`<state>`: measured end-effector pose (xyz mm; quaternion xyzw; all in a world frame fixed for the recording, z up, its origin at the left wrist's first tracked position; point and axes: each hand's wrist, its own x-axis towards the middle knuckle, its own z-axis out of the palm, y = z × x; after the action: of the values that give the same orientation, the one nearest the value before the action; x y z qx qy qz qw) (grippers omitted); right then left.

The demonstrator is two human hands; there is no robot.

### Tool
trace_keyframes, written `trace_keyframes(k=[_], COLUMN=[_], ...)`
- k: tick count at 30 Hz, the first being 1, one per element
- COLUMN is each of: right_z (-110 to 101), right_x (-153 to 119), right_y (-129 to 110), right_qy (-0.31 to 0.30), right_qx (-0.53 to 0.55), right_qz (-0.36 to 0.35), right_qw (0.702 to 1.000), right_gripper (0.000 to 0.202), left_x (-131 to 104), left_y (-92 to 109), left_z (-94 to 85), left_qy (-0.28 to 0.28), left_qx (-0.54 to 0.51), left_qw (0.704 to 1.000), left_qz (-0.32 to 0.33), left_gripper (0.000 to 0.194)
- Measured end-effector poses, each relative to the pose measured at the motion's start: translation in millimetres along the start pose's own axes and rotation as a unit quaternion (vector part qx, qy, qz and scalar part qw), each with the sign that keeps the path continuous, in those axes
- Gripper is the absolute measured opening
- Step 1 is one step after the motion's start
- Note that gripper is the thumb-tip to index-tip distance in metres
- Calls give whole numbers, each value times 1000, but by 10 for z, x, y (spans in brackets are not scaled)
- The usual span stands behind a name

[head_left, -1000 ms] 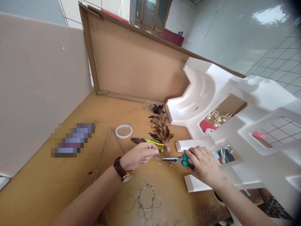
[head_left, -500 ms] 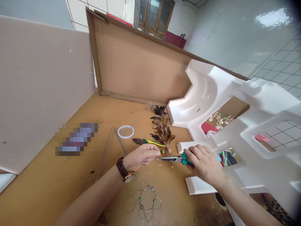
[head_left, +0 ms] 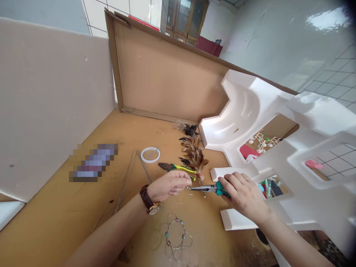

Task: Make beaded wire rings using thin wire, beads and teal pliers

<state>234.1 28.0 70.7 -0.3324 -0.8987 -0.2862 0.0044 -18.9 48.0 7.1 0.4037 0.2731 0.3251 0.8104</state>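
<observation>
in the head view, my left hand (head_left: 170, 185) has its thumb and forefinger pinched together on a small beaded wire piece (head_left: 188, 188), the other fingers curled in; my right hand (head_left: 242, 192) is wrapped closed around the teal handles of the long-nosed pliers (head_left: 206, 188), whose tips meet that piece just beside my left fingertips; it is too small for me to tell whether the tips grip it or only touch it; a brown-strapped watch (head_left: 146, 197) circles my left wrist; just beyond my hands, the yellow-and-green-handled pliers (head_left: 166, 166) lie on the table (head_left: 207, 230), beside a bundle of brown and black feathers (head_left: 191, 148); a white ring (head_left: 142, 155) and loose wires (head_left: 143, 165) lie left of those pliers; nearer me, a beaded wire loop (head_left: 184, 236) lies flat; white molded foam (head_left: 274, 102) stands to the right, in front of the cardboard (head_left: 167, 74)
</observation>
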Motion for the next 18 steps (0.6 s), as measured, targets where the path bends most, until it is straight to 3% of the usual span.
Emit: trace_keyframes(k=[10,18], right_z=[12,-12], right_x=[-23,-25], right_y=[15,0], right_qy=[23,-3], right_qx=[9,1], right_qz=[-10,-13], right_qw=[1000,1000], right_gripper=[21,21], left_x=[1,16], left_y=[4,-17], left_z=[-12,-50], left_qy=[-9,-22], left_qx=[6,12], left_qw=[1000,1000], left_qz=[-1,-11], left_gripper=[22,22])
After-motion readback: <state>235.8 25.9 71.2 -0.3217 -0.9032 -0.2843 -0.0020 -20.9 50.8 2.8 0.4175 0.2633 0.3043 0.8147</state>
